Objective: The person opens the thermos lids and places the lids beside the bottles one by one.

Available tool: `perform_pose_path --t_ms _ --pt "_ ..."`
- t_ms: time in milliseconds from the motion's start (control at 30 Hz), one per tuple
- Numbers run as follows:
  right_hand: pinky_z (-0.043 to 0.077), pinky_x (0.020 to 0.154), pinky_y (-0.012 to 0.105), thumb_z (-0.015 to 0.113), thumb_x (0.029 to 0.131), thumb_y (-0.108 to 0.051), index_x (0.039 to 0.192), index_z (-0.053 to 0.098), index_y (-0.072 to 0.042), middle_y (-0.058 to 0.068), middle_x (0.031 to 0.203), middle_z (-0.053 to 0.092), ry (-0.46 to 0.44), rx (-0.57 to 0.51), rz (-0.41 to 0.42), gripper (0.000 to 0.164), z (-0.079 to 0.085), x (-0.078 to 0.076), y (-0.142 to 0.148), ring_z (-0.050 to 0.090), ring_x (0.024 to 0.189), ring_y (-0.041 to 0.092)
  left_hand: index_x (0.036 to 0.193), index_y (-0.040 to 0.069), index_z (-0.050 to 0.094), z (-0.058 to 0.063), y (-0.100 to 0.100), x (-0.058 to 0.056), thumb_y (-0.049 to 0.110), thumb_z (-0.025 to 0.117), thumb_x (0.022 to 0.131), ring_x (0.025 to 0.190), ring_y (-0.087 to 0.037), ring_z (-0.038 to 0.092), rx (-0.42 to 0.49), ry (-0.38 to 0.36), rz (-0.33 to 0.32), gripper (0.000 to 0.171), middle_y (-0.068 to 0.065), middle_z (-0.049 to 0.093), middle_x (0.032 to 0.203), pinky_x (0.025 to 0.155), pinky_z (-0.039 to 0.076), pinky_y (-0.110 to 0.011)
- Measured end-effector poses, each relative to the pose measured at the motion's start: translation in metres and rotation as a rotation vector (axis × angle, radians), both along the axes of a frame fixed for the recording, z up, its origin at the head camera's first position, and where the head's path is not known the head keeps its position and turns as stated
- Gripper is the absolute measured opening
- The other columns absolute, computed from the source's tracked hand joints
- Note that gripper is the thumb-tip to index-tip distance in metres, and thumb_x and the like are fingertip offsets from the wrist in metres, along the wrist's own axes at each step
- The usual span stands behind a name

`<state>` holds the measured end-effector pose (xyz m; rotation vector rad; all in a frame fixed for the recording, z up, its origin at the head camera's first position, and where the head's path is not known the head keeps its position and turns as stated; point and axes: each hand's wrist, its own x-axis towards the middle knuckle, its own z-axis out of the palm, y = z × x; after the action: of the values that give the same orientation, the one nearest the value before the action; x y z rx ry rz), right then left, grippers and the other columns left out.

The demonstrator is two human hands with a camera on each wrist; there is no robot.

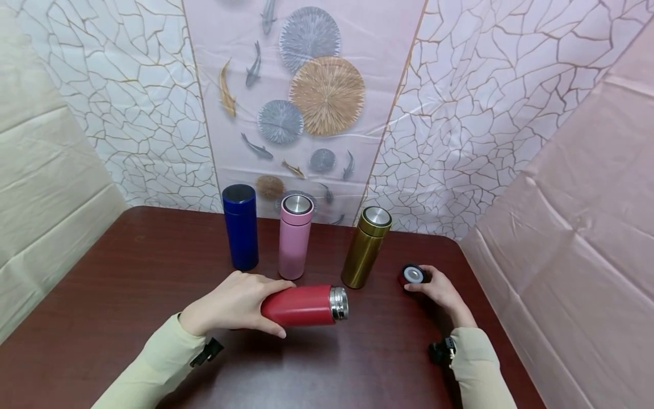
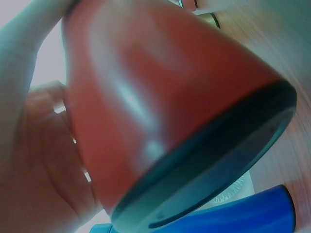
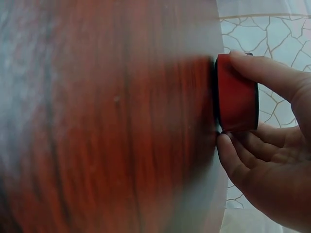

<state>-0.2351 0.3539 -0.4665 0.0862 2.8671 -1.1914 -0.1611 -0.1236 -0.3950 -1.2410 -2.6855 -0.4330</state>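
Note:
My left hand [image 1: 232, 304] grips a red thermos bottle [image 1: 306, 307] around its body. The bottle lies sideways in the hand, its bare steel mouth [image 1: 339, 303] facing right and its lid off. Seen from the left wrist, the dark base [image 2: 218, 155] of the bottle faces the camera. Over on the right, my right hand [image 1: 443, 288] pinches the red lid [image 3: 237, 94] between thumb and fingers. The lid's pale inner side [image 1: 413, 275] faces up, and its lower edge is right at the tabletop in the right wrist view.
Behind the bottle stand three closed thermoses: a blue one [image 1: 242, 233], a pink one [image 1: 294, 241] and a gold one [image 1: 364, 253]. The dark red wooden table [image 1: 378, 363] reaches back to a patterned cloth wall [image 1: 148, 113]. A pale cloth [image 1: 577, 238] hangs at the right.

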Motion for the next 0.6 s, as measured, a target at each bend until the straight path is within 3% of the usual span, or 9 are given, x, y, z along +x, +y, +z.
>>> perform_pose_path --t_ms 367,600 --pt "0.039 0.103 0.053 0.084 0.082 -0.024 0.141 0.042 0.012 0.030 0.132 0.054 -0.045 -0.014 0.025 0.080 -0.007 0.004 0.001 0.053 0.117 0.040 0.135 0.029 0.062 0.005 -0.008 0.003 0.079 0.070 0.073 0.081 -0.001 0.059 0.069 0.016 -0.021 0.080 0.011 0.069 0.101 0.062 0.045 -0.024" --pt "0.036 0.103 0.051 0.084 0.082 -0.023 0.143 0.039 0.010 0.030 0.134 0.052 -0.063 -0.068 0.043 0.083 -0.004 0.002 0.003 0.050 0.119 0.039 0.140 0.031 0.058 0.031 -0.027 0.003 0.072 0.076 0.072 0.093 -0.003 0.063 0.229 0.032 -0.042 0.081 0.011 0.068 0.117 0.074 0.053 -0.031"
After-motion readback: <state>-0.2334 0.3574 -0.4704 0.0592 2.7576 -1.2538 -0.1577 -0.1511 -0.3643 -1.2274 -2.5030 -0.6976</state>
